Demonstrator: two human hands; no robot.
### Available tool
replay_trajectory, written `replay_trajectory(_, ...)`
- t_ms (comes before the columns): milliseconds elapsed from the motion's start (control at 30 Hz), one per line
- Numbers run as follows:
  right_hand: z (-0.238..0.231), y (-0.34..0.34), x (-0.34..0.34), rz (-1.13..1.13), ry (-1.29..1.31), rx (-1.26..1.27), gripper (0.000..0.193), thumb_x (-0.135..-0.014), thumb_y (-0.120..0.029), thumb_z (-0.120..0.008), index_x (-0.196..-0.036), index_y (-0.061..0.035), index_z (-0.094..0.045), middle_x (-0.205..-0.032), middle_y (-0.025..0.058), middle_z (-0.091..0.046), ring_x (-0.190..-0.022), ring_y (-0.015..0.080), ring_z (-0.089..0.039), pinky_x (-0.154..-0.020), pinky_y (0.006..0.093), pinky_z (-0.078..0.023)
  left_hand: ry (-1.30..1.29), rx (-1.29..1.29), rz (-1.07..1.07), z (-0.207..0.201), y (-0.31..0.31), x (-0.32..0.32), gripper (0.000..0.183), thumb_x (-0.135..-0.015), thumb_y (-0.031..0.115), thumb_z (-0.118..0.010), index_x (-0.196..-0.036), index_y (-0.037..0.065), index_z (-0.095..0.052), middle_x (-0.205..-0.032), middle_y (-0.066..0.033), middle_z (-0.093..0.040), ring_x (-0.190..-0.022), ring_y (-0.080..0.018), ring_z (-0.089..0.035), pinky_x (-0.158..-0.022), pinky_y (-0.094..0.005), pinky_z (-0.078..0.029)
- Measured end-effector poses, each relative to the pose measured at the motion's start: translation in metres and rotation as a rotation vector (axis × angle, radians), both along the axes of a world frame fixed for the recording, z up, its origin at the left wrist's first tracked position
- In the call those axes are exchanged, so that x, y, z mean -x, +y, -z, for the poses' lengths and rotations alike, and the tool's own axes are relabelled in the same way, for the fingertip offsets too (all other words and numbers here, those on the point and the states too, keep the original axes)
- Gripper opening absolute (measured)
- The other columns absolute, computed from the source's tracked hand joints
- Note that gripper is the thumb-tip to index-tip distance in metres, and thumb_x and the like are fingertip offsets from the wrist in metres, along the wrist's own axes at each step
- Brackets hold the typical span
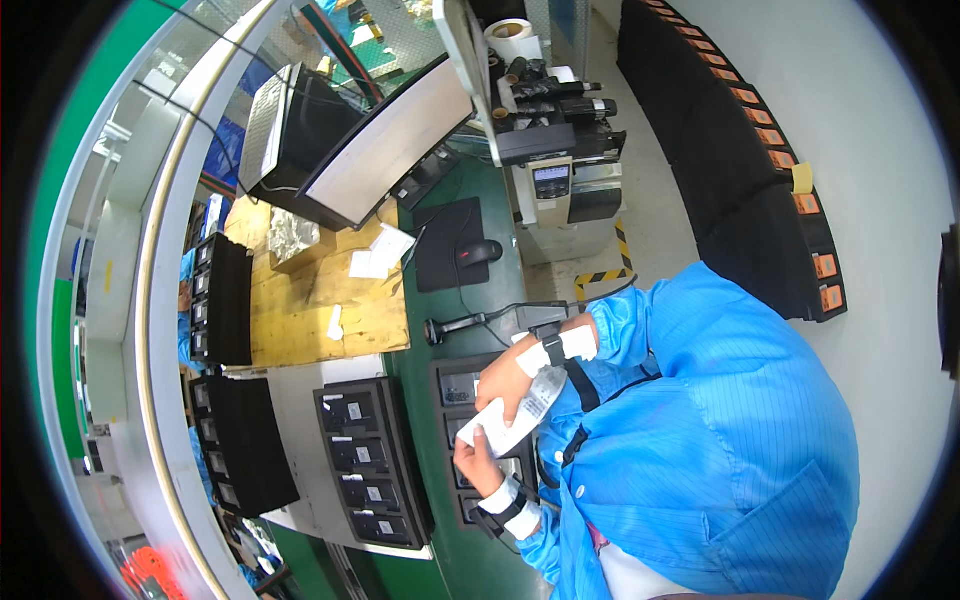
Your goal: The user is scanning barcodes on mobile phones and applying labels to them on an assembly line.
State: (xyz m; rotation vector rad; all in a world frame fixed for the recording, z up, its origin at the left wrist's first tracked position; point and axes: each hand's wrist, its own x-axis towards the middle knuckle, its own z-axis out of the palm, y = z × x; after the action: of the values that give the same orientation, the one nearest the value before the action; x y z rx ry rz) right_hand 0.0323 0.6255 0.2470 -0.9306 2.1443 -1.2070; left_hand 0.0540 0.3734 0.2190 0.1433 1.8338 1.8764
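Both hands are at a strip of white label paper (500, 428), held over a dark compartmented tray (436, 378) at the bench edge. My right hand (508, 380), the upper one in the picture, grips the strip from above with its fingers wrapped on it. Small dark print shows on the strip's end near my sleeve. My left hand (477, 466), the lower one, pinches the strip's opposite edge between thumb and fingers. Black straps and white bands circle both wrists. The hands and the paper hide part of the tray and what lies in its compartments.
A handheld barcode scanner (455, 328) lies just beyond the tray, with a mouse (480, 252) on a black pad farther off. A tray of black box-shaped devices (365, 462) sits to the left. A monitor (390, 145), a label printer (550, 185) and stacked black trays (715, 150) stand around.
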Motion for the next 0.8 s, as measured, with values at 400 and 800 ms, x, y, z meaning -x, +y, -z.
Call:
replay_trajectory(400,-0.052,-0.006,0.008,0.010,-0.034,-0.228,0.031,-0.096,-0.026,-0.062,-0.114,-0.0003,-0.067,-0.097,0.0220,-0.072,-0.093,0.0407,-0.068,-0.078,0.0480,-0.052,0.716,0.611,-0.258,-0.061,-0.084,-0.017,0.061,-0.086,0.004,-0.067,-0.145,0.001,-0.051,-0.152,-0.0180,-0.049,-0.148,-0.0362,-0.038,-0.122,-0.0467,-0.027)
replay_trajectory(800,-0.063,-0.034,0.010,-0.056,-0.021,0.006,0.023,-0.096,-0.021,-0.062,-0.109,-0.0024,-0.065,-0.096,0.0180,-0.071,-0.090,0.0391,-0.067,-0.076,0.0457,-0.051,0.246,0.604,0.321,-0.079,-0.048,-0.010,0.025,-0.094,0.025,-0.067,-0.107,0.006,-0.074,-0.076,-0.0239,-0.067,-0.075,-0.0423,-0.068,-0.068,-0.0482,-0.052)
